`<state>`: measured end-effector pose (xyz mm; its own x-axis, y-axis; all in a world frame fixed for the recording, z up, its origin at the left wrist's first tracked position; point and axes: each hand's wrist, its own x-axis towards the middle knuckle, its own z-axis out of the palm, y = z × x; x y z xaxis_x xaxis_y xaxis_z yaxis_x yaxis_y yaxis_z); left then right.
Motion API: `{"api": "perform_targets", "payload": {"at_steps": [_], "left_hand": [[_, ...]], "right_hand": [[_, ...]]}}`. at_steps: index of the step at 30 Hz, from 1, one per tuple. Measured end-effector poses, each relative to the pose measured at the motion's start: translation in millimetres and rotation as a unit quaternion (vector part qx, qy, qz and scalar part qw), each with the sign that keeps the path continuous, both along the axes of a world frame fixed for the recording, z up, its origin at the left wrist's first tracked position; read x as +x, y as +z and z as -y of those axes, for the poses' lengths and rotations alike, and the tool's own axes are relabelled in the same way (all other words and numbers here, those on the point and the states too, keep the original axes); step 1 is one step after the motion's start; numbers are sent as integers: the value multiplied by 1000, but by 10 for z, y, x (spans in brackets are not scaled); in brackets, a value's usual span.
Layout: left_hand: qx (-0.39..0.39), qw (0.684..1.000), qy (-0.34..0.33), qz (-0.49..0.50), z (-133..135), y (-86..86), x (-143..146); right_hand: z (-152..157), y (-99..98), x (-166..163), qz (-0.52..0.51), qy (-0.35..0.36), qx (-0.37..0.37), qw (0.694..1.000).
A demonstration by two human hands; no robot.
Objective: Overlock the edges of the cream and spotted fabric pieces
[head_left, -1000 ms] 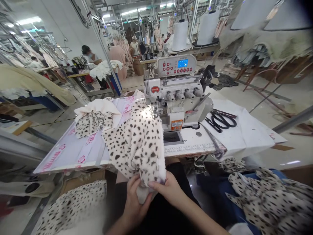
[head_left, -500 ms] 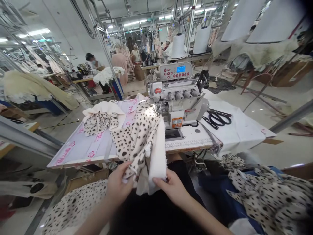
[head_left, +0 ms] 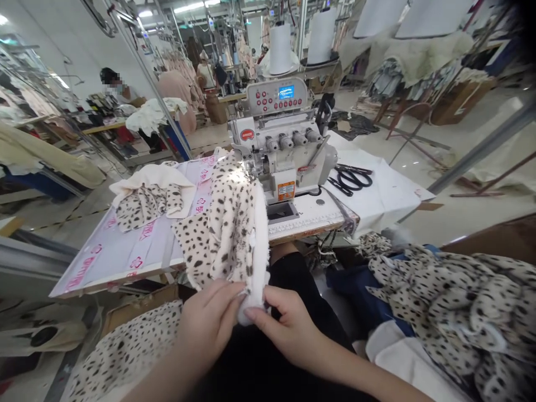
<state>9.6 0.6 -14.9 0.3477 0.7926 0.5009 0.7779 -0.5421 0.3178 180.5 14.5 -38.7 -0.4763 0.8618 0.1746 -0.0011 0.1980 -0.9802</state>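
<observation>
A cream fabric piece with dark spots (head_left: 218, 223) hangs from the presser-foot area of an overlock sewing machine (head_left: 285, 151) down toward my lap. Along its right side runs a fluffy white strip (head_left: 260, 240). My left hand (head_left: 215, 312) is closed on the lower edge of the spotted fabric, beside the strip. With thumb and fingers, my right hand (head_left: 285, 318) pinches the lower end of the white strip. Both hands are close together, and the layers between the fingers are partly hidden. The machine's lamp lights the upper end of the fabric.
Another spotted and cream piece (head_left: 153, 195) lies on the table's left side. Black-handled scissors (head_left: 352, 178) rest on the right. Spotted fabric heaps (head_left: 456, 301) stand low at right and left. Thread cones (head_left: 280, 47) rise behind the machine. A co-worker (head_left: 119, 86) sits further back.
My hands have come closer together at the lower end, and the white strip now looks narrower, its edge turned together with the spotted fabric. The camera view has shifted right and down.
</observation>
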Motion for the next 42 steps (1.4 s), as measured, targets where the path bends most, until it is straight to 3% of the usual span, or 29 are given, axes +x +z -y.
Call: {"api": "perform_targets", "payload": {"at_steps": [4, 7, 11, 20, 23, 26, 32, 35, 37, 39, 42], "left_hand": [[-38, 997, 10, 63, 19, 201, 43], [-57, 995, 0, 78, 45, 261, 58], [-62, 995, -46, 60, 50, 215, 71], [-27, 998, -50, -2, 54, 121, 64], [-5, 998, -51, -36, 55, 56, 61], [7, 998, -40, -44, 55, 6, 74], [-35, 998, -44, -41, 18, 27, 103], [-39, 998, -57, -9, -22, 69, 99], [-47, 997, -64, 7, -42, 86, 85], [-59, 995, -71, 20, -54, 91, 64], [-66, 994, -78, 39, -66, 99, 36]], "right_hand": [[17, 35, 7, -5, -17, 26, 1000], [17, 46, -7, 8, -31, 34, 999], [8, 36, -24, 23, -36, 57, 997], [13, 7, -15, 64, -34, 75, 995], [26, 61, 34, 39, -13, 17, 999], [31, 85, 93, -46, 42, -89, 994], [13, -132, 72, -198, 99, -265, 939], [-13, -166, 68, -198, 99, -290, 931], [-44, -103, 100, -174, 105, -267, 942], [-88, -5, 153, -108, 116, -199, 967], [-181, 102, 230, 34, 24, 15, 999]]}}
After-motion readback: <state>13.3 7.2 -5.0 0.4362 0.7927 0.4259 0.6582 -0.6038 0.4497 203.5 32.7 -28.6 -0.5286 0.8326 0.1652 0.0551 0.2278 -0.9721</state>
